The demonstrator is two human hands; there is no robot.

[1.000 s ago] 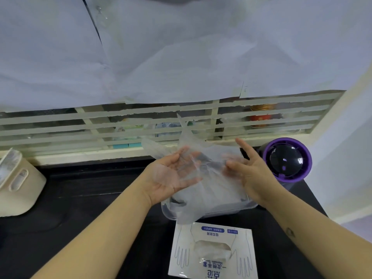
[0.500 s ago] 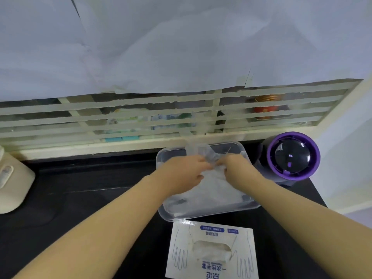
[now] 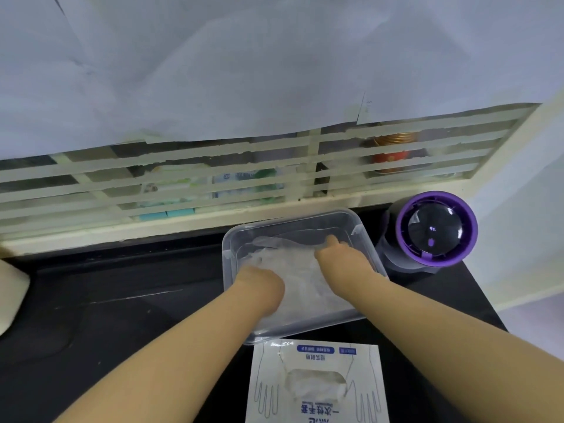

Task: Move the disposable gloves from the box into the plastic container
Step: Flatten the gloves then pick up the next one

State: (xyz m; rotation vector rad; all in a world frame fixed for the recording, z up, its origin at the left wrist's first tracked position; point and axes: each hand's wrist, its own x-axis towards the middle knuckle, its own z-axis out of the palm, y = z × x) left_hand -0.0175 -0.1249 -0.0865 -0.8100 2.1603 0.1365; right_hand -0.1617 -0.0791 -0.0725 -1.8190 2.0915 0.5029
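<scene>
Black countertop (image 3: 122,315) runs wide to lower left. At centre, a clear rectangular plastic container (image 3: 227,254) sits just beside a white cardboard glove box (image 3: 360,377). The right hand (image 3: 341,257) presses translucent disposable gloves (image 3: 302,282) with its fingers extended. The left hand's (image 3: 262,288) grip cannot be told.

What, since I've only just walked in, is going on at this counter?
A person has both hands inside the clear plastic container, the left hand and right hand resting on a pile of thin gloves lying in it. The glove box lies flat on the near side of the container on the black counter, with more gloves showing in its opening.
</scene>
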